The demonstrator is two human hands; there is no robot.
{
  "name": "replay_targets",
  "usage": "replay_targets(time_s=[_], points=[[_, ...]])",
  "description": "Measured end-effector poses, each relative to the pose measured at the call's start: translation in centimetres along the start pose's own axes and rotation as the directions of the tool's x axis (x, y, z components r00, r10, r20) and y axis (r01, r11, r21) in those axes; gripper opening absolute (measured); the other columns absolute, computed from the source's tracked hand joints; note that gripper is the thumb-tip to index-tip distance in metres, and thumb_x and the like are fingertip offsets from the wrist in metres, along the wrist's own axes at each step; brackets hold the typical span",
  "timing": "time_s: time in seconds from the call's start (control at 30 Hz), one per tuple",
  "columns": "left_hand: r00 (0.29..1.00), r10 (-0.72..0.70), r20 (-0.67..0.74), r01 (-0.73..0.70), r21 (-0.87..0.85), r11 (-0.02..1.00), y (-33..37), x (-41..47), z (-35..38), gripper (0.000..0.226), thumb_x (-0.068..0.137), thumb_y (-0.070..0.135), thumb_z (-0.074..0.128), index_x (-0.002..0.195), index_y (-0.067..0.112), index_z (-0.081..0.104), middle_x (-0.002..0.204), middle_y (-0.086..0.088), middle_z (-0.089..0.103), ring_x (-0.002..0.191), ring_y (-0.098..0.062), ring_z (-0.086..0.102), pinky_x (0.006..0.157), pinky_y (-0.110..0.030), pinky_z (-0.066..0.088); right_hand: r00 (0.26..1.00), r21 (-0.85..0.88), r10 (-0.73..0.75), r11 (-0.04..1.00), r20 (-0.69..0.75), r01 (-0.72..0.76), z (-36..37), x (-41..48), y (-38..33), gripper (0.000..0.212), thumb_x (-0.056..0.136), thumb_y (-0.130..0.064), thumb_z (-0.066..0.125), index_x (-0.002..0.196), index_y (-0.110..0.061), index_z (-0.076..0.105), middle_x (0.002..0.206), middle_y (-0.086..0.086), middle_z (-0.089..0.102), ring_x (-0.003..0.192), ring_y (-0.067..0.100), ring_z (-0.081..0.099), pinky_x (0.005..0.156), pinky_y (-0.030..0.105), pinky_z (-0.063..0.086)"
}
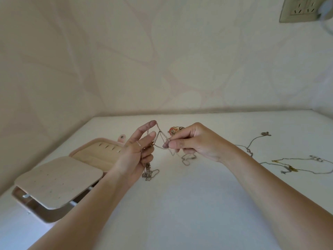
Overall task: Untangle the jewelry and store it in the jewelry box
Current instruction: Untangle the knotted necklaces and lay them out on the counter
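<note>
One tangled chain (160,131) — held between left hand (137,156) and right hand (192,139).

I'm at home, it seems: leaf-patterned wallpaper (162,60), a wall socket (302,9), my jewelry box (57,184) open on a white corner surface (180,204).

Socket (302,10) cut by top edge; jewelry box (59,179) behind left hand (134,156); chain tangle (160,131) unreadable.

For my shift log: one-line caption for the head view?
Left hand and right hand stretch a tangled chain above the table; jewelry box open beside.
</note>
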State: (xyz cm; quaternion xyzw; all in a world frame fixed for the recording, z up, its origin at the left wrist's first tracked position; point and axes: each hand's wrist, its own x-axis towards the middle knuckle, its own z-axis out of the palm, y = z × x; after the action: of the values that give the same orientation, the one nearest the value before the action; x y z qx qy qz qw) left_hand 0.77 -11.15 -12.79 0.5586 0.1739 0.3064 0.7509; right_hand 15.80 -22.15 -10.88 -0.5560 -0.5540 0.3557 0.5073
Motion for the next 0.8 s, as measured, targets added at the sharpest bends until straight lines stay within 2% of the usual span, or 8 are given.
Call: replay_targets(time_s=[0.13, 0.23, 0.3, 0.43, 0.57, 0.63, 0.7, 0.8], points=[[0.999, 0.023, -0.026, -0.022, 0.053, 0.998, -0.3, 0.1, 0.1, 0.029, 0.088, 0.006, 0.055, 0.109, 0.023, 0.065, 0.053, 0.012, 0.030, 0.043, -0.004, 0.021, 0.039, -0.015, 0.018, 0.999, -0.086, 0.002, 0.996, 0.052, 0.002, -0.4, -0.4, -0.3, 0.005, 0.073, -0.024, 0.076, 0.076, -0.021, 0.077, 0.070, -0.005, 0.057, 0.050, 0.003, 0.036, 0.058, 0.018, 0.032], [0.999, 0.012, -0.032, -0.012, 0.006, 1.000, -0.1, 0.1, -0.2, 0.028, 0.092, 0.008, 0.050, 0.111, 0.022, 0.066, 0.055, 0.011, 0.028, 0.043, -0.004, 0.021, 0.040, -0.015, 0.017, 1.000, -0.054, 0.019, 0.998, 0.005, -0.018, -0.7, -0.4, -0.3, 0.026, 0.078, -0.033, 0.071, 0.063, -0.012, 0.070, 0.061, -0.001, 0.050, 0.047, 0.004, 0.032, 0.048, 0.020, 0.021], [1.000, -0.005, -0.022, 0.004, -0.018, 1.000, 0.1, 0.1, -0.4, 0.030, 0.094, 0.010, 0.048, 0.116, 0.025, 0.064, 0.057, 0.009, 0.026, 0.043, -0.005, 0.020, 0.040, -0.016, 0.016, 0.995, -0.052, 0.061, 0.997, -0.074, -0.065, -0.9, -0.4, -0.3, 0.034, 0.083, -0.032, 0.067, 0.061, -0.006, 0.065, 0.052, -0.007, 0.043, 0.047, 0.005, 0.032, 0.049, 0.022, 0.018], [1.000, -0.007, 0.003, 0.008, -0.033, 0.999, 0.5, -0.1, -0.6, 0.032, 0.096, 0.013, 0.044, 0.116, 0.028, 0.063, 0.059, 0.007, 0.023, 0.040, -0.004, 0.018, 0.041, -0.019, 0.012, 0.958, -0.133, 0.110, 0.980, -0.264, -0.149, -1.2, -0.1, 0.4, 0.032, 0.092, -0.025, 0.060, 0.069, -0.003, 0.068, 0.045, -0.013, 0.050, 0.049, 0.006, 0.044, 0.055, 0.020, 0.039], [1.000, -0.012, -0.028, 0.010, -0.073, 0.997, 0.6, 0.1, -1.1, 0.035, 0.097, 0.012, 0.040, 0.121, 0.028, 0.060, 0.060, 0.007, 0.022, 0.041, -0.004, 0.019, 0.043, -0.019, 0.012, 0.829, -0.043, 0.095, 0.989, -0.550, -0.141, -3.0, 0.3, 1.0, 0.033, 0.091, -0.026, 0.061, 0.062, -0.012, 0.067, 0.053, -0.007, 0.047, 0.051, 0.014, 0.028, 0.047, 0.020, 0.026], [0.998, -0.007, -0.056, 0.002, -0.095, 0.996, 0.7, 0.3, -1.3, 0.035, 0.097, 0.012, 0.040, 0.122, 0.029, 0.058, 0.060, 0.007, 0.024, 0.042, -0.004, 0.020, 0.041, -0.018, 0.014, 0.729, -0.108, 0.040, 0.982, -0.684, -0.156, -4.6, 0.0, 0.7, 0.035, 0.092, -0.027, 0.060, 0.060, -0.015, 0.066, 0.059, -0.001, 0.047, 0.050, 0.014, 0.029, 0.047, 0.023, 0.025], [0.997, -0.001, -0.081, -0.007, -0.103, 0.995, 0.8, 0.4, -1.5, 0.034, 0.097, 0.013, 0.040, 0.120, 0.031, 0.058, 0.059, 0.007, 0.026, 0.042, -0.004, 0.021, 0.041, -0.017, 0.015, 0.643, -0.265, -0.025, 0.922, -0.766, -0.281, -6.2, -0.6, 0.6, 0.035, 0.094, -0.026, 0.055, 0.065, -0.011, 0.066, 0.059, -0.002, 0.050, 0.050, 0.012, 0.039, 0.049, 0.023, 0.031], [0.994, 0.010, -0.110, -0.015, -0.047, 0.999, 0.7, 0.5, -1.5, 0.032, 0.098, 0.013, 0.040, 0.117, 0.030, 0.060, 0.058, 0.007, 0.026, 0.041, -0.004, 0.019, 0.040, -0.018, 0.014, 0.572, -0.393, -0.022, 0.748, -0.820, -0.535, -8.3, -1.4, 1.4, 0.035, 0.097, -0.023, 0.048, 0.075, -0.005, 0.068, 0.058, -0.004, 0.051, 0.058, 0.019, 0.048, 0.050, 0.027, 0.031]])
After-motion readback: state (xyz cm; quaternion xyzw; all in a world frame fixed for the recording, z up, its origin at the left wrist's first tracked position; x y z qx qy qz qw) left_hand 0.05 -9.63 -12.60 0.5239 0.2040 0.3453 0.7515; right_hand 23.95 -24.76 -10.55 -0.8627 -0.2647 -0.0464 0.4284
